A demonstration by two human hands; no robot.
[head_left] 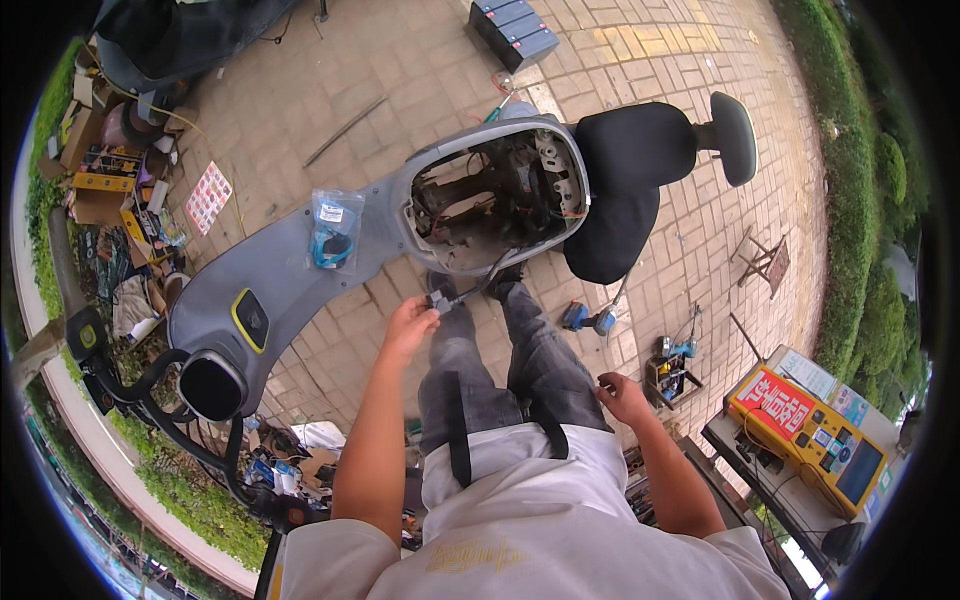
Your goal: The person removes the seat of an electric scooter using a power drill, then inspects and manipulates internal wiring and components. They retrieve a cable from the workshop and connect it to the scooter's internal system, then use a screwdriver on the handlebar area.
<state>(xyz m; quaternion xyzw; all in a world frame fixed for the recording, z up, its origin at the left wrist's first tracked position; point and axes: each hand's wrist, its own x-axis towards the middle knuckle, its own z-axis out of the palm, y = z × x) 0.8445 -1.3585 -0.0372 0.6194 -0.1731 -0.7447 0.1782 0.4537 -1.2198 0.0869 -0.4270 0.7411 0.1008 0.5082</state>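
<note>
Just outside the near rim (450, 268) of the open scooter (375, 222), the left hand (408, 326) has its fingers clamped on a grey plug (438, 300) whose cable (484, 285), I reckon, could fray against that edge if tugged, while the right hand (622, 398) hangs empty, fingers slack, not closed.

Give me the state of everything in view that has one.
Left hand: closed on the connector
Connector: held up, cable attached; whether it is mated, can't tell
Right hand: empty, loosely curled
Bay: open
Seat: clear of the bay opening
Bag: lying on the footboard, things inside
Dash: dark
Batteries: grouped together on the paving
</note>
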